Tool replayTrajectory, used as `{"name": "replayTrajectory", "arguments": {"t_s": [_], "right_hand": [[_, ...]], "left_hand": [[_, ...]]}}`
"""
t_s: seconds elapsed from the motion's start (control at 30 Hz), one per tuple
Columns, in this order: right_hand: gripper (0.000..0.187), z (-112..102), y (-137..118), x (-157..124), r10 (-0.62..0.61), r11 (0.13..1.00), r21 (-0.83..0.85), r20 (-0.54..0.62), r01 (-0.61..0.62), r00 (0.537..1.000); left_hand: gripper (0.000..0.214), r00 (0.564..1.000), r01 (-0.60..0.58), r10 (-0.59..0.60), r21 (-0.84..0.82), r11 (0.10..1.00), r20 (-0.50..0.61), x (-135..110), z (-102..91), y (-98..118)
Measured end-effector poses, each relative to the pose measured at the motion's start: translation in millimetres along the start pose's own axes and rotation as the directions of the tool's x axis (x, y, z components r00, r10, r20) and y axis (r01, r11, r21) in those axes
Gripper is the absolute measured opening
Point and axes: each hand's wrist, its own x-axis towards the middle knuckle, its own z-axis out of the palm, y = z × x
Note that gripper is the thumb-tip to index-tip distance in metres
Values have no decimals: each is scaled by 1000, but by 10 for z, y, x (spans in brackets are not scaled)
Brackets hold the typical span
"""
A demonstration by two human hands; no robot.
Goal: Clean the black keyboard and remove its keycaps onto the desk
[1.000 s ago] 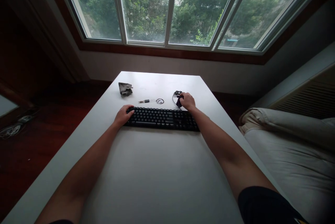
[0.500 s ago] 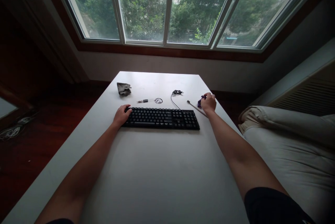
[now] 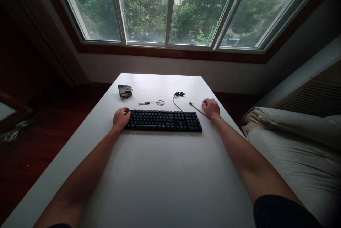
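A black keyboard (image 3: 163, 120) lies across the white table (image 3: 160, 178). My left hand (image 3: 121, 118) rests curled on the keyboard's left end, gripping its edge. My right hand (image 3: 211, 108) is off the keyboard's right end, fingers closed over a small purple thing (image 3: 204, 103) that barely shows. A thin grey stick (image 3: 198, 110) lies on the table just left of that hand. The keyboard's black cable (image 3: 178, 97) is coiled behind it.
A crumpled grey cloth (image 3: 124, 90) sits at the back left of the table. A small metal tool (image 3: 146, 103) and a round disc (image 3: 160, 102) lie behind the keyboard. A beige sofa (image 3: 293, 142) stands to the right, and windows (image 3: 170, 7) lie beyond.
My right hand left the cable behind the keyboard and moved right to the purple thing by the table's right edge, then lowered onto it. My left hand shifted slightly left on the keyboard.
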Motion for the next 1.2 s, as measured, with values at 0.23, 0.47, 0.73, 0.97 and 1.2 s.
{"name": "replayTrajectory", "arguments": {"t_s": [0.23,0.47,0.73,0.97,1.2], "right_hand": [[31,-68,-507,-51,-148,978,172,194,115,970],[35,-17,-586,-153,-176,902,430,431,-31,885],[43,63,-732,-481,-41,708,674,336,-210,941],[32,65,-780,-355,-229,669,717,451,-197,862],[52,221,-940,93,-452,844,477,383,246,806]], "left_hand": [[55,984,102,-126,180,978,128,-28,-113,96],[62,968,120,-166,236,964,186,22,-222,62],[48,901,400,-304,-326,856,309,111,-274,78],[30,731,678,-367,-673,296,576,131,-288,-30],[34,876,479,-278,-778,407,394,180,-199,-205]]}}
